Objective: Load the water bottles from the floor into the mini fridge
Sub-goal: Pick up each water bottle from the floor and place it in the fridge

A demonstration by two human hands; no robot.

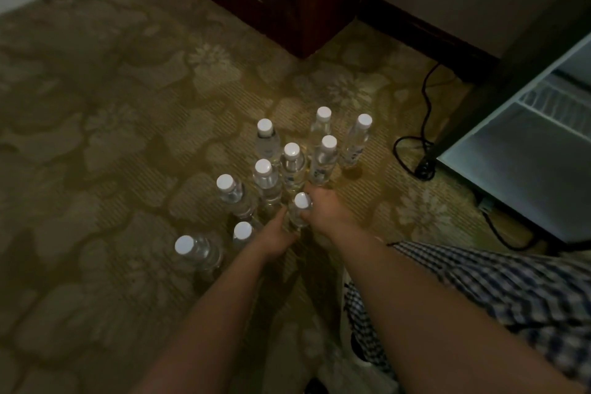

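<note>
the nearest water bottle (300,213) stands upright on the floral carpet (112,137), its long axis vertical and its white cap pointing up toward the camera. it is at the near edge of the cluster, straight ahead of both arms. the right hand (324,206) is wrapped round its neck and shoulder from the right side, fingers curled just below the cap. the left hand (276,232) comes in from the left and lower down, thumb up along the bottle's side. it lies against the body, but whether it grips or only steadies i cannot tell in this dim light. the two hands are close together with the bottle between them. the right one has the surer hold, so it looks the likelier to do the lifting

nine other water bottles (291,166) stand upright ahead and to the left, some touching. the closest are just beside the held one, so a straight-up lift seems the safe way to clear them

the mini fridge (511,169) sits to the right, well apart from the cluster, its pale inside open to view with a wire shelf (556,99), so the carry will go rightward. dark print shows on a few labels, but none is legible and no brand can be made out

a black cable (423,125) loops on the carpet between bottles and fridge
</note>
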